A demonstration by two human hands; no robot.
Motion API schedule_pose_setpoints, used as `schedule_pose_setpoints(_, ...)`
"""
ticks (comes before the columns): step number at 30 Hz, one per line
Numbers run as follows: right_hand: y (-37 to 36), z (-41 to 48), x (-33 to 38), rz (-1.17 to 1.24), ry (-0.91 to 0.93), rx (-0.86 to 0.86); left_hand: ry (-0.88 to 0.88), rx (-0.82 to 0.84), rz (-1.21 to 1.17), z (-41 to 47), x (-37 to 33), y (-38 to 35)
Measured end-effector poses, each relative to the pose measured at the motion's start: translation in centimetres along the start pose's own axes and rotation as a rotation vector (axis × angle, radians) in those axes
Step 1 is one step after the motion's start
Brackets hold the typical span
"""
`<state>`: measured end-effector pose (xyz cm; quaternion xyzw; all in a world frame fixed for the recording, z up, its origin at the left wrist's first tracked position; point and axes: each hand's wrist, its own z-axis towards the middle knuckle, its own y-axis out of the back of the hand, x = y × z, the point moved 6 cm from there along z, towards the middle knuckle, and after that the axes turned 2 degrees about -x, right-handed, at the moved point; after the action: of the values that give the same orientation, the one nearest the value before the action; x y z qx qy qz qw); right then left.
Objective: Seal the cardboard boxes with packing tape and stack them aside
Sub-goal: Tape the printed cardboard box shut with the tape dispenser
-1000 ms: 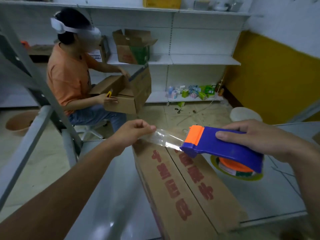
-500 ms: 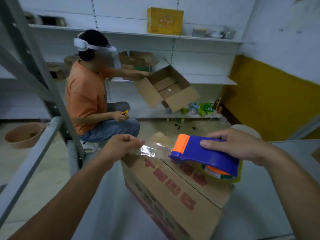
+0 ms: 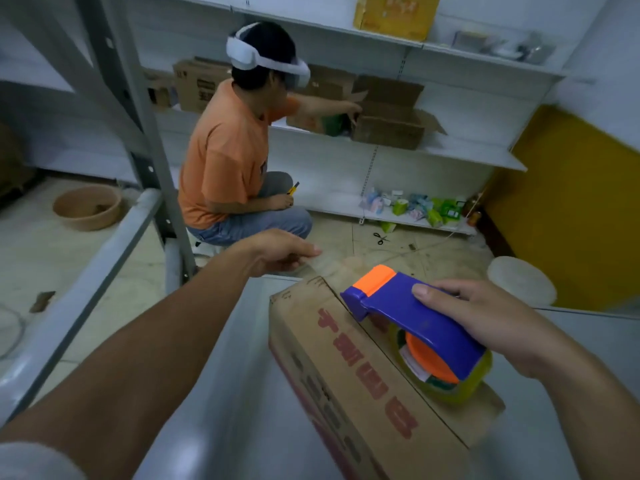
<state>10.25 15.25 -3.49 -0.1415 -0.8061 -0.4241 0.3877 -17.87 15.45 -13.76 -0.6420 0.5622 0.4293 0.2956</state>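
Hands both engaged. Left hand (image 3: 277, 252) pinches the free end of the clear tape strip (image 3: 325, 268); right hand (image 3: 485, 317) is wrapped over the handle of the blue and orange tape dispenser (image 3: 408, 317). The strip is blurred, but it appears to run from the dispenser's mouth to the left fingertips.

The cardboard box (image 3: 363, 393) lies on the desk (image 3: 235, 375) directly under the right hand, its far corner just below the left. Flaps are closed and meet at a centre seam, with no tape visible on it.

Handling, as judged: the tape is thin, limp and self-clinging, so it should be held taut by its end. The dispenser is rigid plastic and best gripped at the handle, away from the orange nose. The box is stiff corrugated board; its weight cannot be told. For stacking, it should be taken at opposite long sides near the bottom edges.

Surroundings: a grey rack upright (image 3: 138, 133) stands beyond and left of the left hand. A seated person (image 3: 225, 161) works at a shelf (image 3: 467, 154) of open cartons, well beyond both hands. A round white stool (image 3: 523, 285) sits just beyond the right hand. None obstructs the seam itself.
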Motion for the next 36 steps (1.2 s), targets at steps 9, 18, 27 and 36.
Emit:
schedule_pose_setpoints(9,-1.3,0.0,-0.5,0.004,-0.066,0.038,0.037,0.141,-0.040,2.0,2.3,-0.3)
schedule_pose_setpoints(18,-2.0,0.0,-1.1,-0.013,-0.101,0.028,0.043,0.151,-0.140,2.4,6.6,-2.2)
schedule_pose_setpoints(27,-2.2,-0.3,-1.6,-0.017,-0.104,0.002,-0.013,0.068,0.044,1.4,9.2,-2.9)
schedule_pose_setpoints(36,-2.1,-1.1,-2.0,0.021,-0.088,0.015,-0.780,0.223,0.642,-4.8,-1.3,-6.1)
